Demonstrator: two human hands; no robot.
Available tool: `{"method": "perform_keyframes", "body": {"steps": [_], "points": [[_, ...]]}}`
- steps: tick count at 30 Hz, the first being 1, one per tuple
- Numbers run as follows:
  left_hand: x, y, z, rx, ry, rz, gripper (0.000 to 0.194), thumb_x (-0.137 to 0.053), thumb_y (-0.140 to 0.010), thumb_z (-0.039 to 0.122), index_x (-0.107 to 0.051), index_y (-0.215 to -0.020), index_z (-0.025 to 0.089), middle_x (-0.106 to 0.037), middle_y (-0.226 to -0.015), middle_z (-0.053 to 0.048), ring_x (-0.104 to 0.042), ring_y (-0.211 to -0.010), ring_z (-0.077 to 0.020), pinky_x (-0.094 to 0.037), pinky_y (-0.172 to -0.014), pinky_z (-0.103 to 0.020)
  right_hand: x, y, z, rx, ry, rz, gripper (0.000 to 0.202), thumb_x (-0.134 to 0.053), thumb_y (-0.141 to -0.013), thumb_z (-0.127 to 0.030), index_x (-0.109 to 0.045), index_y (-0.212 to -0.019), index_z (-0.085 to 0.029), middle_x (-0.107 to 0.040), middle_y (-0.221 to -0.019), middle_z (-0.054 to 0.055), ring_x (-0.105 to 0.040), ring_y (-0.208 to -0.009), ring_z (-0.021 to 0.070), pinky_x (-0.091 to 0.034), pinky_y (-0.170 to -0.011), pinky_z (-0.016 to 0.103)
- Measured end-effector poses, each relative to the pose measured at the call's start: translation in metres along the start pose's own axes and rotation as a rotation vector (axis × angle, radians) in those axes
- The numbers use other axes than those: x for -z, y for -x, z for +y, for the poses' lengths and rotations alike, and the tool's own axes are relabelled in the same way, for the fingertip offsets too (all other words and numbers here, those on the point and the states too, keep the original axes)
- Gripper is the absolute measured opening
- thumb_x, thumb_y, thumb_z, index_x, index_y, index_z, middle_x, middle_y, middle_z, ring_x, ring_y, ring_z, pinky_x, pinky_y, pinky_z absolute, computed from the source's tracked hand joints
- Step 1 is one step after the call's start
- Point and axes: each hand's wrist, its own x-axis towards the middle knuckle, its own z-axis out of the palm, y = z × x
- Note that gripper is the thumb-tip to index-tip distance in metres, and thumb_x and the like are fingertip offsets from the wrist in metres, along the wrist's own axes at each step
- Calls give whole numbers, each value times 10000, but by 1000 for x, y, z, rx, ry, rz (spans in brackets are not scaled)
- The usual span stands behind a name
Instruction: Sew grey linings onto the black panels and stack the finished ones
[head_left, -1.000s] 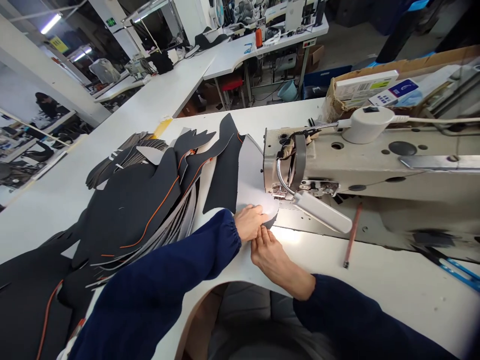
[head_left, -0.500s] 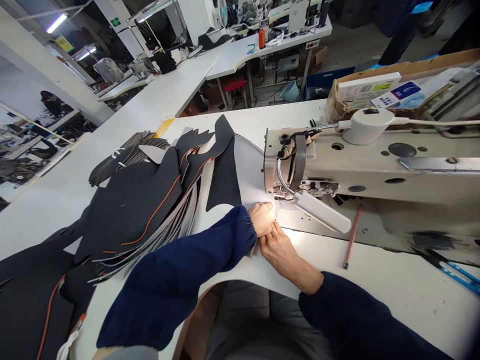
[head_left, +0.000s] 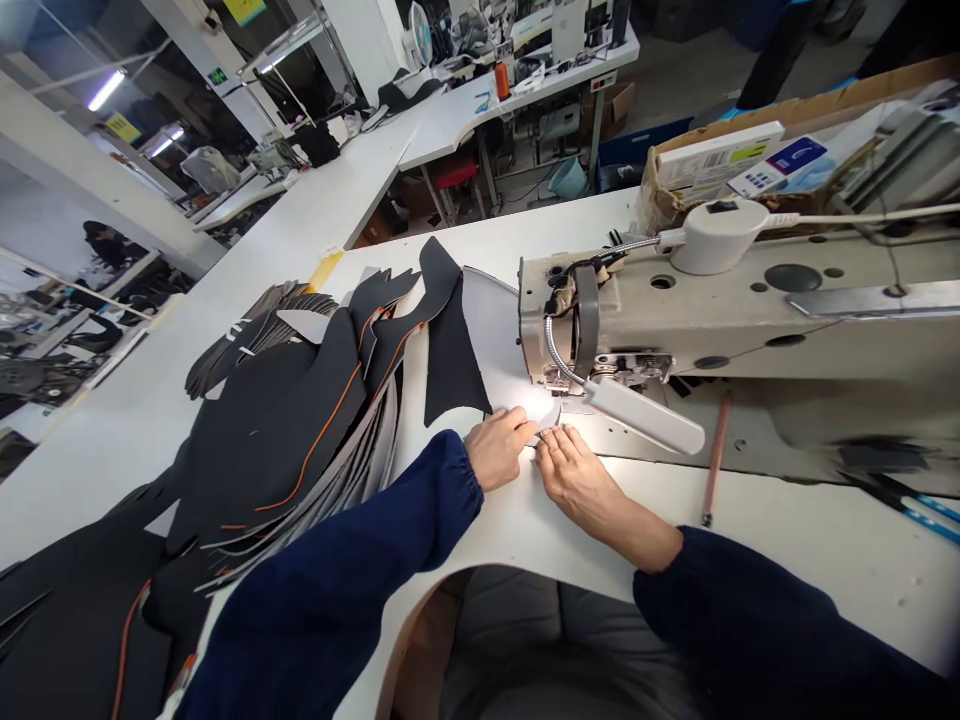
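A fabric panel (head_left: 491, 335), light grey with a black part (head_left: 453, 365), lies under the head of the sewing machine (head_left: 559, 330). Its near edge reaches the lit spot by the needle. My left hand (head_left: 499, 448) pinches that edge, left of the needle area, with thumb and forefinger. Close beside it, my right hand (head_left: 581, 475) has its fingers pressed together on the panel's corner just in front of the presser foot. The fingertips partly cover the edge. A white lamp (head_left: 645, 412) on a bendy metal neck hangs by the needle.
Stacked dark panels with orange piping (head_left: 292, 420) spread over the left of the white table (head_left: 517, 540). On the machine bed's right lie a reddish pencil-like stick (head_left: 718, 460) and blue-handled scissors (head_left: 926, 515). A cardboard box (head_left: 652, 185) stands behind the machine.
My hands have moved apart: the left shifted left and down, the right slightly right. The panel's corner now shows between them. The whole view has shifted a little.
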Motion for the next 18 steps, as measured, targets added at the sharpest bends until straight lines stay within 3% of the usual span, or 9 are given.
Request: {"method": "perform_keyframes", "body": {"steps": [3, 8, 18], "points": [[-11, -7, 3, -30, -18, 68, 290, -439, -837, 148, -560, -1101, 159, -551, -1039, -79, -521, -948, -213, -502, -793, -319, 1, 1, 2, 4, 2, -22, 313, -463, -813, -56, -634, -1048, 59, -657, -1034, 274, -607, -1033, 326, -387, -1013, 532], [-23, -22, 5, -42, -46, 80, 348, -406, -878, 155, -547, -1194, 122, -578, -1022, -97, -548, -972, -216, -501, -807, -310, 2, -1, 11, -4, 32, 16, 304, -456, -802, -35, -649, -1012, 71, -654, -1014, 287, -609, -1017, 343, -395, -1004, 517], [-35, -29, 8, -32, -92, 96, 425, -393, -876, 90, -482, -1291, 71, -582, -1141, -145, -531, -1042, -242, -479, -879, -357, -4, 14, 28, -103, -137, 1, 273, -461, -885, -87, -645, -1079, -29, -640, -1169, 191, -539, -1150, 324, -395, -996, 473]]}}
